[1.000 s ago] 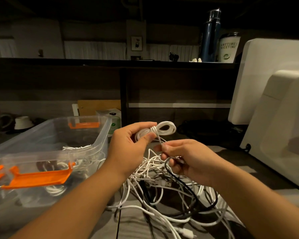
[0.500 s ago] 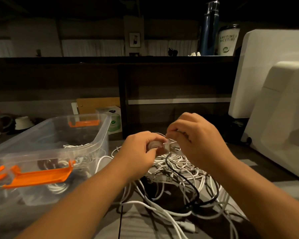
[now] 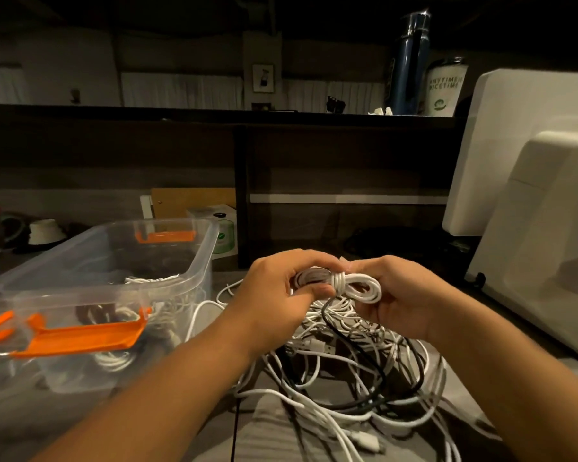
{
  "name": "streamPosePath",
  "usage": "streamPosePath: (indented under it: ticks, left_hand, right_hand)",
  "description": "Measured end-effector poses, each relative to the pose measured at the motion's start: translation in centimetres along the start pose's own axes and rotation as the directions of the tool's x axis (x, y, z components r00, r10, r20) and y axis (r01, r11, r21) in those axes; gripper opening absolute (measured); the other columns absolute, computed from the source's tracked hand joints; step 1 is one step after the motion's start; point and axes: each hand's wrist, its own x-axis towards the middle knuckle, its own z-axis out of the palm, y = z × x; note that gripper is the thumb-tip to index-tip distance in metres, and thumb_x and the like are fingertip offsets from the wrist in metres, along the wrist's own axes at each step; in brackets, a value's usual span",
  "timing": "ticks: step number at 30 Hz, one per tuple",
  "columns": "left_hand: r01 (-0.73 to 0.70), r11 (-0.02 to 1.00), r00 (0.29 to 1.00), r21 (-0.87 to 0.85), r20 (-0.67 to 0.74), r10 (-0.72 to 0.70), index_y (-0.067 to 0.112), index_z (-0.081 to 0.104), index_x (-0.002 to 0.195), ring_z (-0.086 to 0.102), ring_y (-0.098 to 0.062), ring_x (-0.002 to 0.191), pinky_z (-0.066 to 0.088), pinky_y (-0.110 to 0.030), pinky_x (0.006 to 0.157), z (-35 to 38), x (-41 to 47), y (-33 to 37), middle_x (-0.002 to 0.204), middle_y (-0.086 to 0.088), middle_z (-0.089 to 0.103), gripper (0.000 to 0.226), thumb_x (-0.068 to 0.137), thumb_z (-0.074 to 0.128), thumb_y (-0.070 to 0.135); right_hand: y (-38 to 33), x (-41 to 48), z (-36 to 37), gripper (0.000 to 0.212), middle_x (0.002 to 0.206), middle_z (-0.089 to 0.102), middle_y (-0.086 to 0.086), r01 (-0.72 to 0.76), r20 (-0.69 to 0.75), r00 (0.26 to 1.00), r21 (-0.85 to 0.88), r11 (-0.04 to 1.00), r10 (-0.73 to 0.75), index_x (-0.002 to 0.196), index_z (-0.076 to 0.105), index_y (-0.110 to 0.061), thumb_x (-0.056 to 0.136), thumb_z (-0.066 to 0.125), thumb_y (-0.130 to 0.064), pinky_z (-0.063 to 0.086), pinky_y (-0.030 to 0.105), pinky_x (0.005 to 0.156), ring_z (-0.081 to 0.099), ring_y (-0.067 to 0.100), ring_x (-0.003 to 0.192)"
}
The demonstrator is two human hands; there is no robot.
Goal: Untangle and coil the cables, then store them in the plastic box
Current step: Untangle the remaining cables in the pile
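Observation:
A small coiled white cable (image 3: pixel 354 284), wrapped around its middle, is held between both hands above the table. My left hand (image 3: pixel 277 291) grips its left end, thumb across the loops. My right hand (image 3: pixel 404 295) holds the right loop from behind with curled fingers. Below them lies a tangled pile of white and black cables (image 3: pixel 357 368). The clear plastic box (image 3: pixel 194 261) with orange latches stands at the left and holds several coiled white cables.
A white monitor-like device (image 3: pixel 531 201) stands at the right on the table. A dark shelf wall runs behind, with a blue bottle (image 3: pixel 407 65) and a cup (image 3: pixel 444 88) on top. A small white and green box (image 3: pixel 226 235) sits behind the plastic box.
The right hand wound the cable's tail around the coil's middle, going over the top, and now holds the right loop. The coil sits lower and wrapped.

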Motion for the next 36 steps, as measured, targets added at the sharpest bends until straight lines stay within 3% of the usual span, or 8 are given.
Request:
streamPosePath:
  ticks: [3, 8, 14, 17, 22, 28, 34, 36]
  left_hand:
    - [-0.021, 1.0, 0.999, -0.009, -0.03, 0.02, 0.027, 0.076, 0.113, 0.068, -0.014, 0.105, 0.056, -0.036, 0.092, 0.3, 0.0, -0.1, 0.107, 0.007, 0.072, 0.033, 0.089, 0.073, 0.005]
    - [0.065, 0.995, 0.982, -0.077, -0.17, -0.077, 0.03, 0.075, 0.109, 0.066, -0.005, 0.098, 0.054, -0.024, 0.085, 0.1, 0.4, -0.6, 0.104, 0.01, 0.072, 0.026, 0.093, 0.069, 0.009]
    - [0.163, 0.974, 0.952, -0.156, -0.234, -0.197, 0.028, 0.073, 0.105, 0.061, 0.002, 0.074, 0.048, -0.017, 0.067, -0.1, 0.9, -1.1, 0.084, 0.014, 0.068, 0.017, 0.097, 0.065, 0.015]
    - [0.223, 0.955, 0.929, -0.198, -0.253, -0.269, 0.024, 0.073, 0.105, 0.056, 0.001, 0.064, 0.045, -0.017, 0.059, -0.3, 1.0, -1.5, 0.081, 0.008, 0.066, 0.014, 0.097, 0.064, 0.017]
    - [0.265, 0.941, 0.91, -0.21, -0.267, -0.316, 0.027, 0.072, 0.1, 0.069, -0.015, 0.08, 0.056, -0.024, 0.064, -0.2, 0.9, -1.4, 0.088, 0.003, 0.074, 0.013, 0.098, 0.064, 0.018]
    - [0.26, 0.959, 0.931, -0.11, -0.234, -0.279, 0.031, 0.072, 0.1, 0.069, -0.016, 0.086, 0.06, -0.042, 0.079, 0.1, 0.8, -1.5, 0.091, 0.007, 0.073, 0.014, 0.096, 0.067, 0.019]
    - [0.285, 0.948, 0.933, -0.139, -0.188, -0.308, 0.029, 0.07, 0.106, 0.069, -0.019, 0.085, 0.061, -0.034, 0.072, -0.2, 1.0, -1.5, 0.098, 0.001, 0.071, 0.017, 0.096, 0.067, 0.015]
    - [0.291, 0.947, 0.932, -0.138, -0.181, -0.313, 0.028, 0.07, 0.108, 0.07, -0.016, 0.082, 0.061, -0.035, 0.071, -0.2, 1.1, -1.5, 0.098, 0.001, 0.072, 0.018, 0.096, 0.066, 0.015]
  right_hand:
    - [0.2, 0.3, -0.1, 0.027, 0.075, 0.058, 0.008, -0.072, 0.079, 0.995, 0.121, 0.99, 0.063, 0.095, 0.069, 0.003, 0.07, 0.067, -0.008, 0.043, 0.014, 0.043, 0.047, 0.008, 0.055]
    - [1.1, 0.6, 0.8, 0.02, 0.067, 0.059, 0.007, 0.064, 0.118, 0.99, 0.089, 0.994, -0.074, 0.087, 0.072, -0.005, 0.098, 0.056, -0.009, 0.05, 0.02, 0.05, 0.052, 0.011, 0.055]
    - [1.0, 0.4, 0.7, 0.024, 0.082, 0.066, 0.009, 0.119, 0.157, 0.978, 0.12, 0.986, -0.137, 0.107, 0.069, 0.003, 0.093, 0.051, -0.005, 0.05, 0.025, 0.067, 0.056, 0.012, 0.068]
    - [1.1, 0.3, 0.8, 0.03, 0.09, 0.069, 0.011, 0.186, 0.186, 0.965, 0.016, 0.982, -0.186, 0.112, 0.071, 0.005, 0.086, 0.057, -0.003, 0.049, 0.026, 0.068, 0.056, 0.014, 0.072]
    - [1.3, 0.1, 1.2, 0.024, 0.091, 0.07, 0.014, 0.312, 0.214, 0.937, -0.151, 0.938, -0.277, 0.098, 0.08, -0.006, 0.09, 0.06, 0.006, 0.049, 0.029, 0.07, 0.061, 0.017, 0.076]
    - [2.0, 0.4, 1.4, 0.015, 0.079, 0.076, 0.008, 0.471, 0.104, 0.874, -0.418, 0.777, -0.474, 0.089, 0.079, -0.018, 0.095, 0.067, -0.012, 0.054, 0.026, 0.063, 0.065, 0.014, 0.067]
    - [2.4, 0.2, 1.4, 0.008, 0.078, 0.074, 0.002, 0.54, 0.138, 0.778, -0.647, 0.538, -0.613, 0.087, 0.078, -0.034, 0.091, 0.071, -0.033, 0.058, 0.052, 0.071, 0.068, 0.025, 0.074]
    - [2.4, 0.1, 1.3, 0.005, 0.076, 0.072, -0.002, 0.549, 0.197, 0.743, -0.726, 0.414, -0.64, 0.092, 0.077, -0.03, 0.091, 0.073, -0.032, 0.056, 0.05, 0.07, 0.068, 0.019, 0.071]
